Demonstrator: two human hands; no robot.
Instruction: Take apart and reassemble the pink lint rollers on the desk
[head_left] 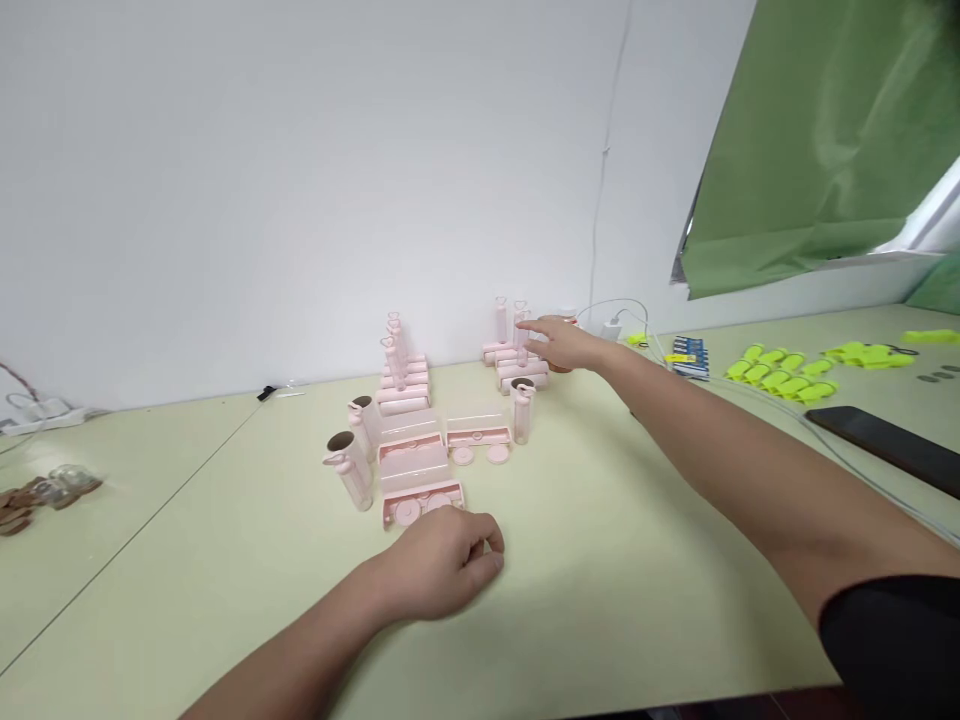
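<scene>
My right hand [561,343] reaches to the back, fingers stretched out and apart beside a slim pink tube with a heart-shaped loop [520,318]. Whether the fingertips touch it I cannot tell. My left hand [450,562] rests on the table, fingers loosely curled with nothing seen in them. Just behind it lies an open pink case [421,490] with round pink discs, partly hidden by the hand. Another open pink case [478,438] lies farther back, with two discs [497,454] in front. Pink rolls with brown cores [342,440] stand at the left, slim tubes leaning by them.
Stacked pink rolls [403,395] lie near the wall. To the right are bright yellow pieces [784,372], a blue-and-white pack [690,356], a black phone-like slab [885,445] and a white cable [750,392]. Brown and clear items [49,492] lie far left.
</scene>
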